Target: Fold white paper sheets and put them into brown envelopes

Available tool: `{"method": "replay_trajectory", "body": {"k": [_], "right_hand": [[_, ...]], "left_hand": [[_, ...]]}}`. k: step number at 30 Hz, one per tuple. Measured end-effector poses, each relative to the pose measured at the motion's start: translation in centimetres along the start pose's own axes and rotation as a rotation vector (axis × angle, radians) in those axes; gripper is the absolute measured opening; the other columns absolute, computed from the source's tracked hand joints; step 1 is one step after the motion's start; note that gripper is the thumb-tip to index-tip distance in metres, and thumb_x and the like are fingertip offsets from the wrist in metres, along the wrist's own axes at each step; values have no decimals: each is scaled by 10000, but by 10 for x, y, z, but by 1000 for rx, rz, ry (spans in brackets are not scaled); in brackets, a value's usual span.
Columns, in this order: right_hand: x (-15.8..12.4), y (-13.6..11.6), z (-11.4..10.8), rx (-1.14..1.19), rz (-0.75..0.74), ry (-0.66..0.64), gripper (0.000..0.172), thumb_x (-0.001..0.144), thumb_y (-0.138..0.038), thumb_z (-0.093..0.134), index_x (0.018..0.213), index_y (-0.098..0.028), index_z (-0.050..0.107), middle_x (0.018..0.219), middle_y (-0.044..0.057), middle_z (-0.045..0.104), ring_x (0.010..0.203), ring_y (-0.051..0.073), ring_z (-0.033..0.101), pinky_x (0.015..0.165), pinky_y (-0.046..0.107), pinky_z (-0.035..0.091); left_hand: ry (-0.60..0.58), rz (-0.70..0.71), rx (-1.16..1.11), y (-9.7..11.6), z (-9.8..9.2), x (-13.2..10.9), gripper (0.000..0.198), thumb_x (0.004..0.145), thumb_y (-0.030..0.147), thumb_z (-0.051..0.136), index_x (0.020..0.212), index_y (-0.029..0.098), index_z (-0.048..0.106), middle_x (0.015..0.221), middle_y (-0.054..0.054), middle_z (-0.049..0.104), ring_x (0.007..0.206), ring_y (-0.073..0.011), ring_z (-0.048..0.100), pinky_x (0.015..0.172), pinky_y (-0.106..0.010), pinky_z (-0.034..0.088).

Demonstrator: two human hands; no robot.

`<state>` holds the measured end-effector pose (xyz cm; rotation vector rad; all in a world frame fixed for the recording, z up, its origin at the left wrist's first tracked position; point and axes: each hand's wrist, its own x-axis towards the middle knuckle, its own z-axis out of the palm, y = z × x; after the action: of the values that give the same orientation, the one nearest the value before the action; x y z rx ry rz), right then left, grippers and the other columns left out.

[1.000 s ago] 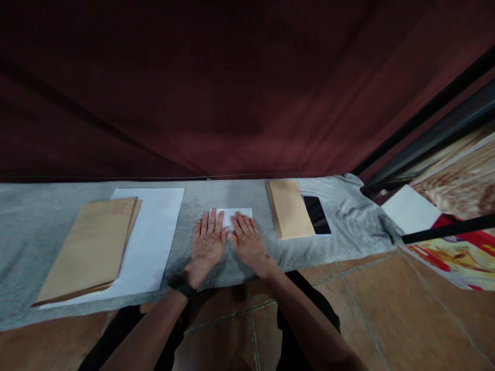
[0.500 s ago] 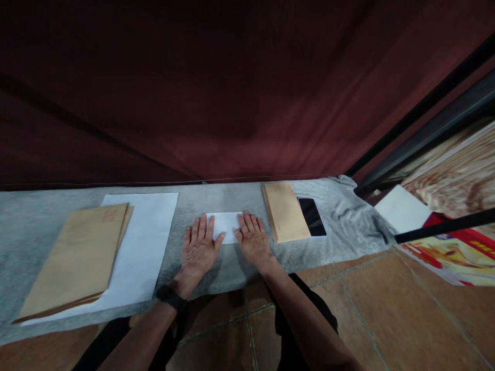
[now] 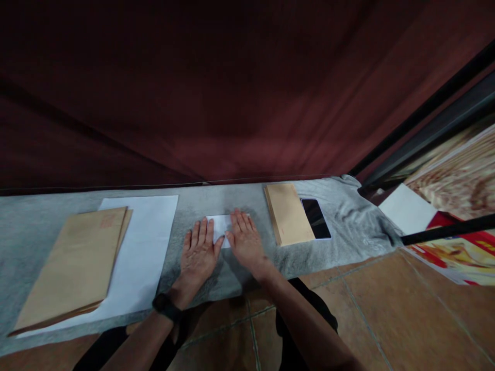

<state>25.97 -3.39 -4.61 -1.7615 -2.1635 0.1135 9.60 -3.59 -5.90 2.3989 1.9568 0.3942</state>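
A small white folded-looking paper [image 3: 220, 225] lies flat on the grey cloth, partly covered by both hands. My left hand [image 3: 199, 251] rests palm down over its left end, fingers stretched out and thumb toward the middle. On the right end lies my right hand [image 3: 246, 242], also flat with its fingers extended. Between the two thumbs a strip of the white paper shows. Right of my right hand is a small stack of brown envelopes [image 3: 290, 214], and beside it a phone [image 3: 316, 219] with a dark screen.
Larger brown envelopes [image 3: 79, 257] lie at the left on big white paper sheets [image 3: 150, 247]. The grey cloth [image 3: 232, 193] runs along a dark red curtain [image 3: 232, 103]. At the right are a black metal bar [image 3: 448, 232] and a red and yellow printed box [image 3: 460, 252] on the tiled floor.
My right hand has slid left over the white paper, closer to my left hand, so less paper shows between them. The left hand stays nearly in place.
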Motion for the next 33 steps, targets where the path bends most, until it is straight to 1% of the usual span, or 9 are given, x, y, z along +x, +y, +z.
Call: {"method": "replay_trajectory", "body": {"k": [3,6,11,17,22,25,29,33], "right_hand": [[-3,-7,11,31,-73,-13,591,1097,-436,380,1589,-110,404,1665,109,389,1555,247,341,1278,430,284],[-8,-4,16,12,-65,8,593,1099,-445,383,1585,-106,409,1652,129,407,1551,256,349,1276,450,277],[-12,14,10,-46,-9,11,593,1098,-440,386,1599,-123,391,1655,135,396,1549,266,352,1267,468,277],[-15,30,3,-58,46,-7,600,1091,-426,399,1591,-95,402,1656,146,391,1536,280,373,1259,451,283],[-1,41,-4,24,59,-62,526,1066,-297,426,1561,-119,455,1626,117,463,1516,262,394,1250,437,296],[12,42,-8,45,58,-70,520,1041,-261,471,1544,-131,477,1588,127,510,1458,272,451,1232,444,317],[25,39,-12,47,77,-74,500,993,-237,556,1487,-158,550,1451,139,612,1306,271,551,1202,432,351],[31,38,-16,58,121,-83,432,956,-232,614,1384,-181,643,1328,138,654,1236,276,568,1123,408,425]], "left_hand": [[-14,15,-3,-3,0,0,629,1047,369,303,1622,119,345,1668,-150,372,1575,-331,287,1270,-554,242],[-43,11,1,-5,-2,0,628,1047,357,301,1625,112,336,1666,-146,378,1574,-325,290,1272,-546,246],[-92,16,24,-8,-7,1,666,1052,441,326,1624,100,331,1679,-132,350,1572,-339,289,1281,-551,212],[-82,29,44,-8,-10,1,690,1048,481,351,1627,106,327,1676,-133,356,1568,-353,292,1280,-558,194],[-83,33,84,-5,-11,2,715,1045,501,359,1617,72,332,1674,-157,347,1559,-374,302,1265,-585,208],[-81,35,95,-4,-10,2,710,1047,494,351,1617,72,330,1675,-155,346,1560,-376,298,1262,-592,207],[-82,45,83,-5,-12,2,711,1047,495,354,1617,71,330,1674,-161,349,1562,-379,295,1261,-590,210],[-86,57,57,-6,-16,3,701,1048,491,369,1612,75,345,1675,-167,346,1558,-386,304,1259,-590,217]]}}
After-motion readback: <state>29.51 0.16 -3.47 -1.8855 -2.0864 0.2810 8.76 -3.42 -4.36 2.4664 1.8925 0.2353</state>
